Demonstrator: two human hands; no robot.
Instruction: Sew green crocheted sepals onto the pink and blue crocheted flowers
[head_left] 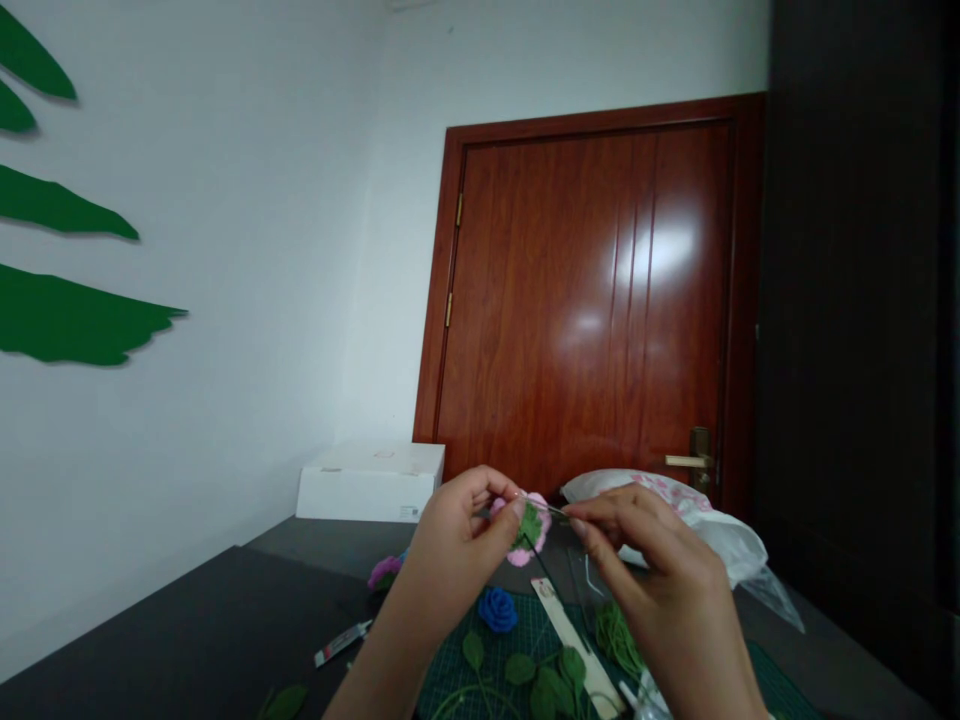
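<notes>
My left hand pinches the upper edge of a pink crocheted flower with a green centre. A dark thin stem runs down from the flower's middle. Between finger and thumb, my right hand holds a thin metal tool, whose tip reaches the flower's edge beside my left fingertips. Below the hands, a blue rose and several green leaves lie on a green cutting mat. A pale ruler-like strip slants across the mat, with green yarn near my right wrist.
At the table's back left stands a white box. White plastic bags lie at the back right. A purple flower and a small tube are left of my left forearm. Behind the table is a wooden door.
</notes>
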